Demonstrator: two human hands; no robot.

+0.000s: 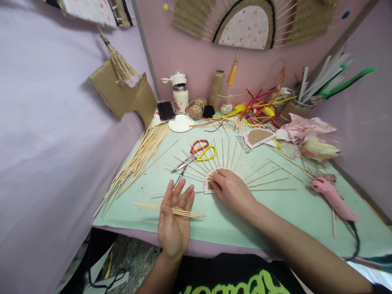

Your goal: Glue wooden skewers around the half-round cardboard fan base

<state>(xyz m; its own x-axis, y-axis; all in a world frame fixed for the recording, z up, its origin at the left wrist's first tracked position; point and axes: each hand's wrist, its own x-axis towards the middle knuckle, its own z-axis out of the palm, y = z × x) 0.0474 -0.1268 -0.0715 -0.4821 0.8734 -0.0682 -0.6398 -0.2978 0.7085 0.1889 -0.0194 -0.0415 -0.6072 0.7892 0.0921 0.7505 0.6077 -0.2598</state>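
Observation:
My left hand [176,220] is turned palm up, with several thin bamboo sticks [143,207] under its thumb and across its palm; its fingers are half stretched. My right hand [231,188] reaches over a half-round cardboard piece [210,187] with a pink patterned rim, fingertips pressed together on its upper left part. Whatever those fingertips pinch is hidden. Bamboo sticks [228,151] fan out from the rim on both sides. Beyond my left hand, scissors [185,163] with red and yellow handles lie beneath some of the fanned sticks, beside a pen [179,177].
A large pile of bamboo sticks [137,163] covers the table's left side. At right lies a pink glue gun [335,198] with its cord. Along the back stand a white bottle [180,100], twine spool [217,90] and yarn ball [196,109]. Another half-round piece [259,138] lies back right.

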